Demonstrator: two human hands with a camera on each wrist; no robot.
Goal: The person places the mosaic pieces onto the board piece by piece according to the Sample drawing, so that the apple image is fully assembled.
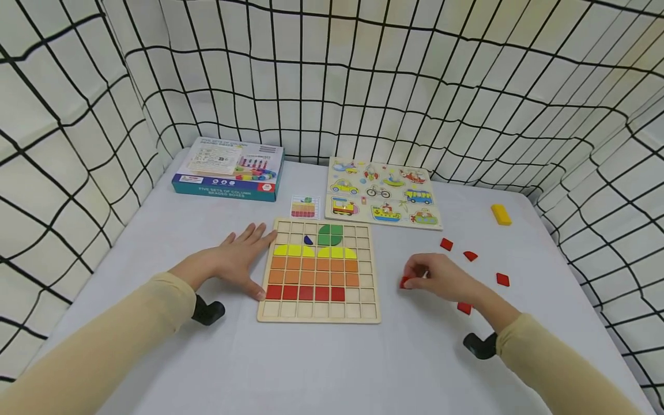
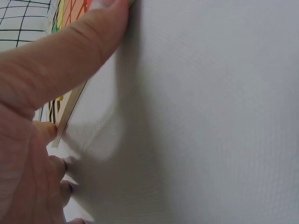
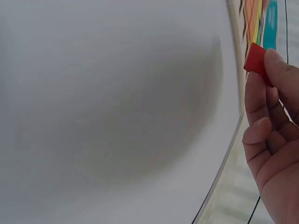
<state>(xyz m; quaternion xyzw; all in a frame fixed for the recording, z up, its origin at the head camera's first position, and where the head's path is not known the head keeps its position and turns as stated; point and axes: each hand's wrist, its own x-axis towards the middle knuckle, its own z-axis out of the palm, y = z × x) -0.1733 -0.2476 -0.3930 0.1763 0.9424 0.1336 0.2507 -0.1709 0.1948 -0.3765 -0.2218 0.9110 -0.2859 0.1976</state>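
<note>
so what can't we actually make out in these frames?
- Red tile, head view: mostly hidden by the right hand; full shape unclear.
- Pattern card, head view: too small to read.
- Wooden grid board, left wrist view: the left hand blocks all but an edge.
- Blue box, head view: print too small.
- Right wrist view: board cut off at the frame edge.

Between the wooden grid puzzle board (image 1: 319, 271) at frame centre and the right hand (image 1: 438, 278) lies a bare strip of grey surface (image 1: 332, 363). Scattered small red tiles (image 1: 470, 255) dot the right side. The left hand (image 1: 236, 260) blocks the board's left edge. The lower frame is open.
</note>
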